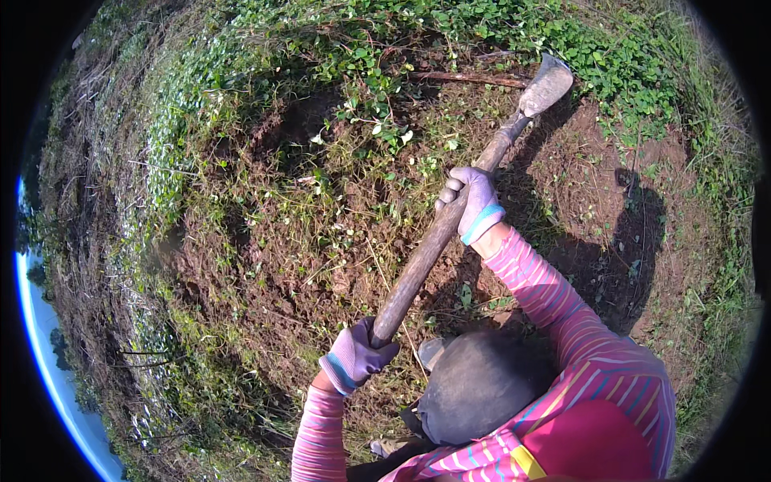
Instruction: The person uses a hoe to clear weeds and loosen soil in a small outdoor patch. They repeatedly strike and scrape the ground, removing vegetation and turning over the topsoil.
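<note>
A hoe with a thick wooden handle (418, 265) runs diagonally across the view. Its earth-smeared metal blade (547, 85) is at the upper right, beside green leafy plants. My left hand (359, 355), in a purple knit glove with a blue cuff, is closed around the handle's lower end. Farther up, my right hand (473, 196) grips the handle in a matching glove with grey fingertips. The blade's contact with the soil cannot be told. Striped pink sleeves cover both arms.
Broken brown soil (325, 265) with cut weeds lies before me. Leafy vines (373, 54) border it at the top, and a dry stick (470, 78) lies near the blade. My dark-clothed knee (488, 385) and shoes are below; dry brush covers the slope at left.
</note>
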The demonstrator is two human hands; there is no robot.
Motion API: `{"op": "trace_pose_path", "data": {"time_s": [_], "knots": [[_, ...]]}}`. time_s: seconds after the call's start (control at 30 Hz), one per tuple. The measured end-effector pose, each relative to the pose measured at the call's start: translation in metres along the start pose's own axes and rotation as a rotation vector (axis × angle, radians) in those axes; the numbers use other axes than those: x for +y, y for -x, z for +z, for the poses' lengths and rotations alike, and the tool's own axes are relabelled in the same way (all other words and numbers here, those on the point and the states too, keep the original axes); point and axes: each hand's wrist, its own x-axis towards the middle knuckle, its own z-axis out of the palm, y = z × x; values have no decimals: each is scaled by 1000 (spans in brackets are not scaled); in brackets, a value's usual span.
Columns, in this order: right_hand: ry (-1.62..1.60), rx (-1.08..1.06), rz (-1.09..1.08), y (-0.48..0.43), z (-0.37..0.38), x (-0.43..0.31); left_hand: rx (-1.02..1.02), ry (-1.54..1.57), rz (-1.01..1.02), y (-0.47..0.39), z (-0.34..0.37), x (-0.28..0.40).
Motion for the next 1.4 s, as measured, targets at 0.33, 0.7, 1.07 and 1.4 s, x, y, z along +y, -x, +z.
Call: {"op": "trace_pose_path", "data": {"time_s": [0.33, 0.7, 1.07, 1.4], "knots": [[393, -150, 330, -23, 89, 126, 513, 612, -198, 57, 64, -21], [87, -9, 215, -1, 6, 41, 124, 84, -263, 25, 41, 16], [369, -245, 265, -42, 89, 83, 598, 514, -150, 19, 68, -6], [75, -41, 153, -17, 14, 22, 145, 175, -244, 3, 40, 32]]}}
